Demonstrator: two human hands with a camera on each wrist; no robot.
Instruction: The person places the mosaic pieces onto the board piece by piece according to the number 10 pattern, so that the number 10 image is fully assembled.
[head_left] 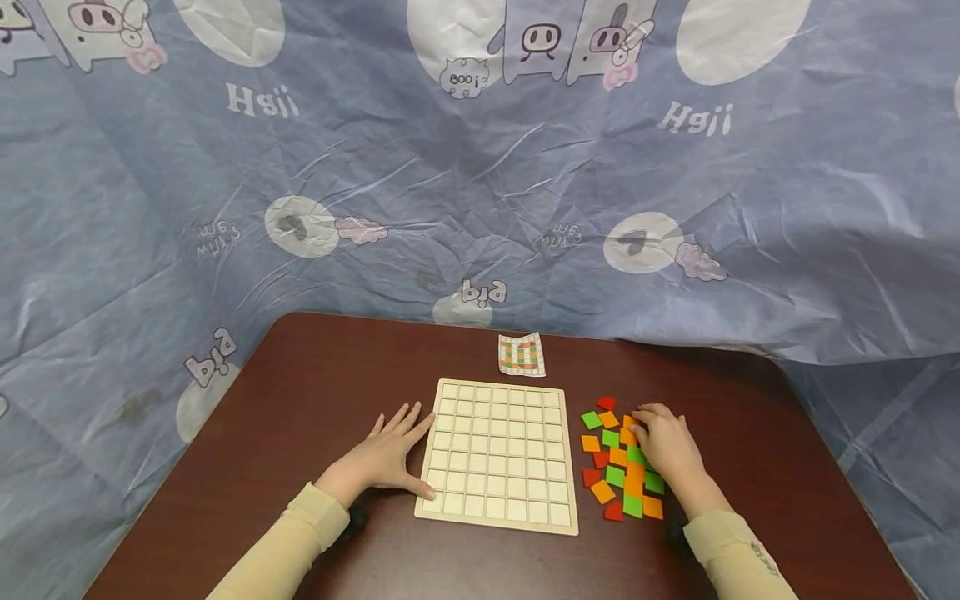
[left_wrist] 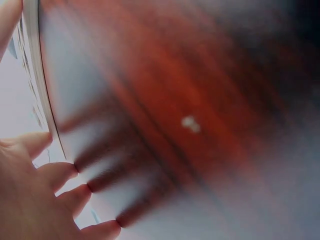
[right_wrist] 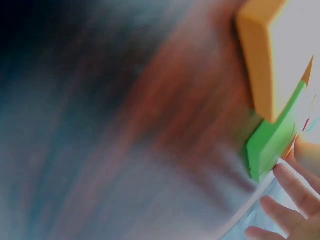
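The board (head_left: 497, 454), flat, pale and apparently wooden, is divided by raised ridges into a grid of shallow square cells and lies near the middle of the dark, reddish-brown, slightly glossy worktop (head_left: 360, 367). The left hand (head_left: 382, 458) spreads its fingers wide apart along the board's left side, its thumb on the lower left corner. Just beyond the board's right edge sits a loose cluster of smooth tiles: orange squares, green squares (head_left: 592, 420) and red pieces (head_left: 613, 511), some with a curved side. The right hand (head_left: 671, 446) reaches over the cluster's right side, thumb and fingertips at an orange tile (head_left: 628, 431); whether they pinch it I cannot tell, since the hand covers part of it. The right wrist view shows a thick orange block (right_wrist: 257, 65) and a green block (right_wrist: 272, 145) with crisp edges, but bright glare washes out what lies beyond, and the left wrist view is mostly blurred worktop. Behind the board, a small, slightly curled paper (head_left: 521, 356) carries a coloured grid too fine to read. Both sleeves (head_left: 285, 542) are cut off by the lower frame edge. A narrow strip of worktop separates board from tiles, and wider stretches run outward from both hands towards the wrinkled blue cloth (head_left: 450, 150).
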